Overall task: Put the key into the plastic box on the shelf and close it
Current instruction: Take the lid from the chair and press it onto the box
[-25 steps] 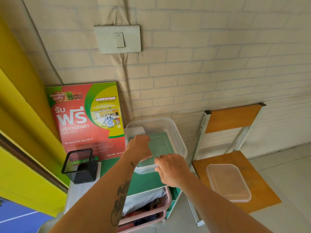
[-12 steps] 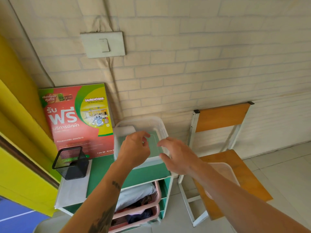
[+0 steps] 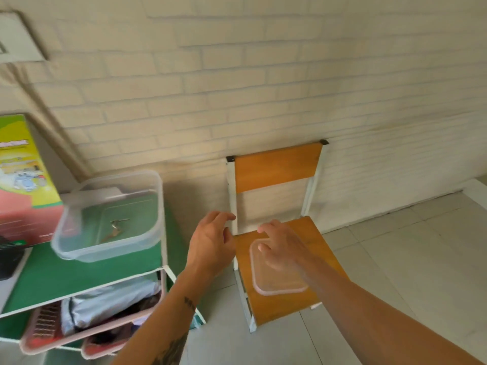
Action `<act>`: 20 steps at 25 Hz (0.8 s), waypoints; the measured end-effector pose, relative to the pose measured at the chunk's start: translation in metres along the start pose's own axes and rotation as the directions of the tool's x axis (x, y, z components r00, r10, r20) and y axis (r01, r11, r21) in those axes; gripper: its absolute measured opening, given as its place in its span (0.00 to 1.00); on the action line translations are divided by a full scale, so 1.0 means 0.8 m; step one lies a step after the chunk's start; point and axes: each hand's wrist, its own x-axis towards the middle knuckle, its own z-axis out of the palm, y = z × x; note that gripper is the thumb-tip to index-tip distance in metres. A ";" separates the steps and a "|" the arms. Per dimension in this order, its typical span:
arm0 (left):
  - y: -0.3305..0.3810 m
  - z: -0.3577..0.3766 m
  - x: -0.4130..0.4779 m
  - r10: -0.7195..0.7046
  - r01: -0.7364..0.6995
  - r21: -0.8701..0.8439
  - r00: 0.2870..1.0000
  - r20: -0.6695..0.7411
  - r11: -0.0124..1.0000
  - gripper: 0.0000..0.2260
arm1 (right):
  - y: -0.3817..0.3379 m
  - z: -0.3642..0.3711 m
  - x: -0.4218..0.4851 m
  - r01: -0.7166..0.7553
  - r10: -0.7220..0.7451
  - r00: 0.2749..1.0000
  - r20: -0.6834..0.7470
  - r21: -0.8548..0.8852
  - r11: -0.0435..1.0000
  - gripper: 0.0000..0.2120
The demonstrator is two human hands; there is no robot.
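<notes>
Lid [image 3: 279,280] lies flat on the chair seat [image 3: 313,233], nearest us, under our 2 empty, spread hands: right hand [image 3: 280,248] over it, left hand [image 3: 210,241] beside. Thin, light, probably flexible; we'd pinch its rim. Farther left, the key [image 3: 114,229] rests inside the open plastic box [image 3: 110,248] on the shelf [image 3: 79,272].

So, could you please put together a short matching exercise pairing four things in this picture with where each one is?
Things:
1. key
2. lid
3. plastic box
4. right hand

Places:
A. on the green shelf top
B. flat on the chair seat
C. above the lid
D. inside the plastic box

Pairs: 1-D, 2-B, 3-A, 4-C
</notes>
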 end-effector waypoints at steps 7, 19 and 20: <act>0.014 0.168 -0.071 -0.115 0.062 0.189 0.952 0.285 0.980 0.20 | 0.142 0.049 -0.015 -0.180 0.179 0.980 0.089 -0.003 0.984 0.22; -0.148 0.432 -0.100 -0.416 0.228 0.398 0.766 0.489 0.889 0.33 | 0.318 0.277 0.063 -0.396 0.394 0.916 0.079 0.011 0.918 0.27; -0.157 0.443 -0.104 -0.435 0.244 0.403 0.752 0.496 0.882 0.33 | 0.326 0.288 0.065 -0.409 0.406 0.911 0.077 0.029 0.912 0.27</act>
